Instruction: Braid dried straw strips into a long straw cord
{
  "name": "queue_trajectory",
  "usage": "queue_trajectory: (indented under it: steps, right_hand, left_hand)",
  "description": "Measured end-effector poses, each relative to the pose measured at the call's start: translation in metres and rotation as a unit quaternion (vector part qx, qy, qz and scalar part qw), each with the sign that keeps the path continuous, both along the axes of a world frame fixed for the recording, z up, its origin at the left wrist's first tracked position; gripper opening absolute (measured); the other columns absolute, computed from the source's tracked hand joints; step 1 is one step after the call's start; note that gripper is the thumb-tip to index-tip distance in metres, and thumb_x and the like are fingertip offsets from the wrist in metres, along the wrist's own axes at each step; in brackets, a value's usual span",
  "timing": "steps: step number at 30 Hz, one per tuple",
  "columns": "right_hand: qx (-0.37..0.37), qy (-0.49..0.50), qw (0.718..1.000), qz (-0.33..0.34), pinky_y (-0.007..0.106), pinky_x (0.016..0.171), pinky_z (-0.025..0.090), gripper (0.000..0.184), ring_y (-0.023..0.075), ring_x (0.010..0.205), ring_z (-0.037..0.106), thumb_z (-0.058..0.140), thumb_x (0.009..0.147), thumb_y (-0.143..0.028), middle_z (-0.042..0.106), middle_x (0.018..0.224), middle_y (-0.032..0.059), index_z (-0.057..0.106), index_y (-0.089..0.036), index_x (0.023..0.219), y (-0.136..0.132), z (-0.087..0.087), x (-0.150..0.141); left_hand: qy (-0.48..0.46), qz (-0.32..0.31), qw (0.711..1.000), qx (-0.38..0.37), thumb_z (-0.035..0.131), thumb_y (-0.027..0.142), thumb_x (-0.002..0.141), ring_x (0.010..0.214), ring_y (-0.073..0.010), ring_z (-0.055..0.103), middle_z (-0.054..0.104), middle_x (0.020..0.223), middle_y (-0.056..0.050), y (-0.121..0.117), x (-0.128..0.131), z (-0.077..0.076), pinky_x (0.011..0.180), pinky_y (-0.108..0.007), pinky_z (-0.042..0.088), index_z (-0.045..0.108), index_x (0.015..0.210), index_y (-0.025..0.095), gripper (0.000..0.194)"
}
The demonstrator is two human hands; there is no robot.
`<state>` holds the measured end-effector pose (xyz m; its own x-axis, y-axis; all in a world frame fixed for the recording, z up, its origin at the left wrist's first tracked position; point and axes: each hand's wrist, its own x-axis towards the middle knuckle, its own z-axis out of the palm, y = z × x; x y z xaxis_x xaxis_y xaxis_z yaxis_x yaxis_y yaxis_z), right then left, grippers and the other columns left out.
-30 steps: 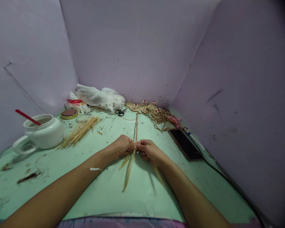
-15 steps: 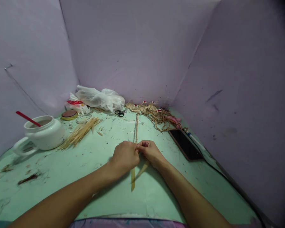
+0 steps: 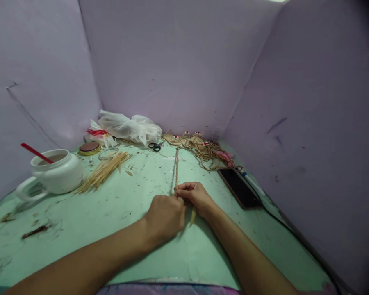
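Observation:
A thin braided straw cord (image 3: 177, 166) runs from the far side of the green table straight down to my hands. My right hand (image 3: 196, 196) pinches the cord's near end between thumb and fingertips. Just below it, my left hand (image 3: 165, 217) is closed in a fist, with a straw strand going into its fingers. One flat yellowish strand end (image 3: 192, 217) hangs under my right hand. Most of the strand in my left hand is hidden by the fingers.
To the left are a white mug (image 3: 60, 176) with a red stick and a bundle of straw strips (image 3: 106, 172). Scissors (image 3: 155, 146) and a plastic bag (image 3: 130, 127) lie at the back. A straw cord pile (image 3: 203, 149) and a phone (image 3: 240, 188) are at right.
My left hand has moved slightly down and to the right, away from the right fingertips. The strand end hanging below it is out of sight. My right hand stays nearly in place.

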<state>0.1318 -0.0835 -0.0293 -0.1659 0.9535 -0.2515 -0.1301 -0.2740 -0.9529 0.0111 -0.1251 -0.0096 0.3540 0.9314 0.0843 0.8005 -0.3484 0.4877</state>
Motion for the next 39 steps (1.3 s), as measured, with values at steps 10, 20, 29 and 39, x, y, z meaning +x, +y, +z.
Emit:
queue_trajectory:
  steps: [10,20,29,39]
  right_hand:
    - [-0.012,0.003,0.998,0.066,0.018,0.041,0.024,0.016,0.0040,0.038,0.040,0.066,0.049,-0.021,0.058,0.048,-0.0007,0.059,-0.011,0.060,-0.001,0.007,0.003]
    - [0.060,-0.148,0.985,0.069,0.018,0.043,0.029,0.007,0.0052,0.042,0.041,0.060,0.051,-0.013,0.054,0.047,-0.0025,0.057,-0.012,0.057,0.006,-0.001,0.007]
    - [0.104,-0.193,0.973,0.075,0.017,0.043,0.031,0.008,0.0055,0.044,0.041,0.058,0.054,-0.017,0.055,0.050,-0.0014,0.056,-0.012,0.060,0.008,-0.006,0.010]
    - [0.229,-0.462,0.853,0.081,0.020,0.043,0.025,0.019,0.0089,0.047,0.044,0.053,0.065,-0.027,0.059,0.052,0.0022,0.065,-0.014,0.061,-0.013,0.011,0.009]
  left_hand:
    - [-0.352,0.074,0.846,-0.394,0.052,0.019,0.062,0.034,-0.0050,0.039,0.049,0.045,0.002,0.048,-0.019,0.008,0.034,-0.017,0.026,0.053,0.061,0.011,0.008]
    - [-0.247,0.097,0.924,-0.276,0.052,0.014,0.053,0.030,-0.0027,0.022,0.031,0.031,0.007,0.049,-0.014,0.003,0.033,-0.018,0.013,0.053,0.052,0.011,0.003]
    - [-0.284,0.079,0.891,-0.345,0.052,0.024,0.057,0.027,-0.0035,0.018,0.027,0.032,0.008,0.047,-0.016,0.000,0.031,-0.020,0.009,0.042,0.051,0.017,0.013]
    - [-0.253,0.156,0.910,-0.288,0.048,0.010,0.050,0.030,-0.0025,0.016,0.021,0.030,0.008,0.042,-0.005,0.007,0.035,-0.021,0.008,0.035,0.042,0.016,0.016]
